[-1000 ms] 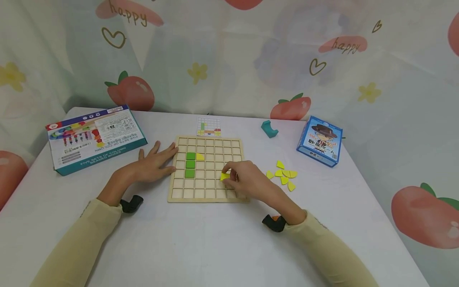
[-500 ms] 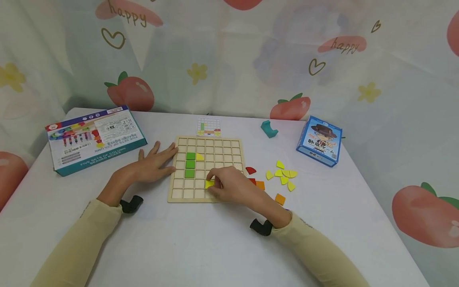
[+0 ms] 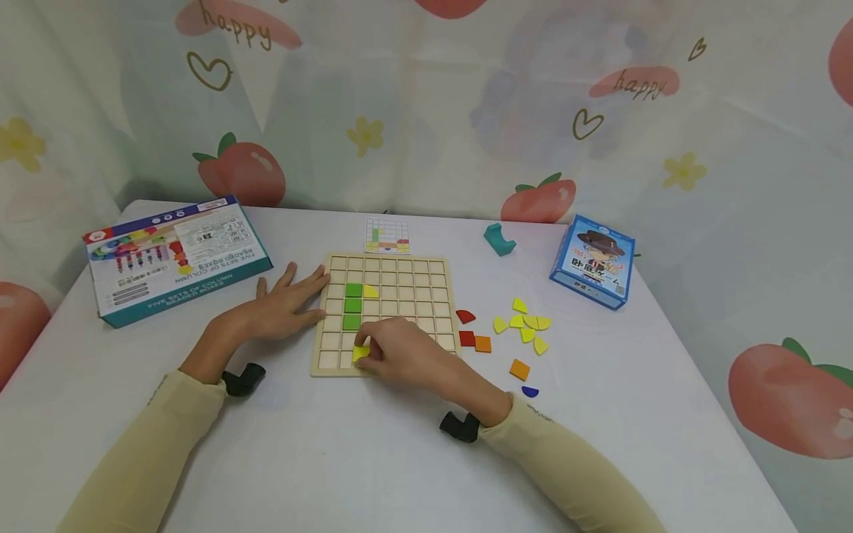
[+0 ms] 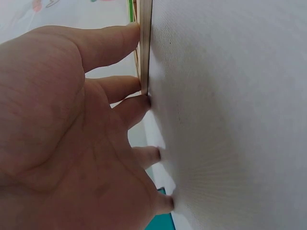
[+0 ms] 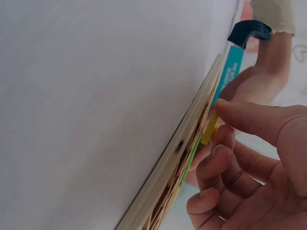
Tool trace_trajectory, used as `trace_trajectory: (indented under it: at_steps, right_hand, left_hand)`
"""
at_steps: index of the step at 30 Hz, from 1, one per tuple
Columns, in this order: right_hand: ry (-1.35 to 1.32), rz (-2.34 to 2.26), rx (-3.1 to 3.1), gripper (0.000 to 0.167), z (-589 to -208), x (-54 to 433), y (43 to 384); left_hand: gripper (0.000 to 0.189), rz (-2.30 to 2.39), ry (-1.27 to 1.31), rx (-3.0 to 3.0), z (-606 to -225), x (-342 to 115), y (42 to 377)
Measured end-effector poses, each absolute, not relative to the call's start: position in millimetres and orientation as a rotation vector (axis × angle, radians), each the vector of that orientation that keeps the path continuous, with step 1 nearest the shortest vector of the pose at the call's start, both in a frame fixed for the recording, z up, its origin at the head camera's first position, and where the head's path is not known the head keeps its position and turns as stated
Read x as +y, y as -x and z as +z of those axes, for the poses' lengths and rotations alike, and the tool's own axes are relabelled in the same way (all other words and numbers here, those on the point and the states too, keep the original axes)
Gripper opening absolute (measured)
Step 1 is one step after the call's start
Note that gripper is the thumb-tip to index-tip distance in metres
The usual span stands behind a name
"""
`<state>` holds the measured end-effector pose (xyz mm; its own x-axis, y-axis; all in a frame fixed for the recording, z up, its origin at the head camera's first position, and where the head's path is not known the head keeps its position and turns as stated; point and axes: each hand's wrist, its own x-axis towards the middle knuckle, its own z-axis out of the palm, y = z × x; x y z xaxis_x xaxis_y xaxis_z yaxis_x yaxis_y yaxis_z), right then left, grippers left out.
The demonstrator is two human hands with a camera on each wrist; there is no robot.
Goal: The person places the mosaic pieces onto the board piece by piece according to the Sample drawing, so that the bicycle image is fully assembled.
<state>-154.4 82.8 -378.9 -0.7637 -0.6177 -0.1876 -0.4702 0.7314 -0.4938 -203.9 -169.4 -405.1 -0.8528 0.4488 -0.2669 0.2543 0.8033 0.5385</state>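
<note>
A wooden grid board (image 3: 416, 264) lies on the table. Three green square tiles (image 3: 352, 305) fill a column on its left side, with a yellow tile (image 3: 371, 292) beside the top one. My left hand (image 3: 283, 305) is spread at the board's left edge; in the left wrist view its thumb (image 4: 112, 45) and nearest fingertips touch the wooden side. My right hand (image 3: 406, 352) pinches a yellow tile (image 3: 360, 354) between thumb and finger, low over the board's bottom-left squares. The right wrist view shows that yellow tile (image 5: 210, 129) edge-on, close above the grid.
Right of the board lie several yellow tiles (image 3: 528, 335), a red quarter-round tile (image 3: 466, 316), a red square (image 3: 466, 338), two orange squares (image 3: 520, 370) and a blue half-round (image 3: 530, 391). A pattern card (image 3: 387, 236), teal piece (image 3: 499, 240), blue box (image 3: 593, 261) and bead box (image 3: 176, 259) stand farther back.
My right hand has carried the yellow tile leftward and down across the board, from its right side to the lower left. The red, orange and blue tiles came into view. My left hand stayed put.
</note>
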Motion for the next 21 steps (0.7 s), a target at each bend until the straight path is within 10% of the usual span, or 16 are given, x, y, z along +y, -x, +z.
trace_trajectory:
  at_steps: [21]
  right_hand:
    - [0.915, -0.588, 2.596, 0.024, -384.5, 67.4, 151.7]
  left_hand:
    - [0.074, 0.687, -0.532, 2.607, -405.0, -169.6, 203.9]
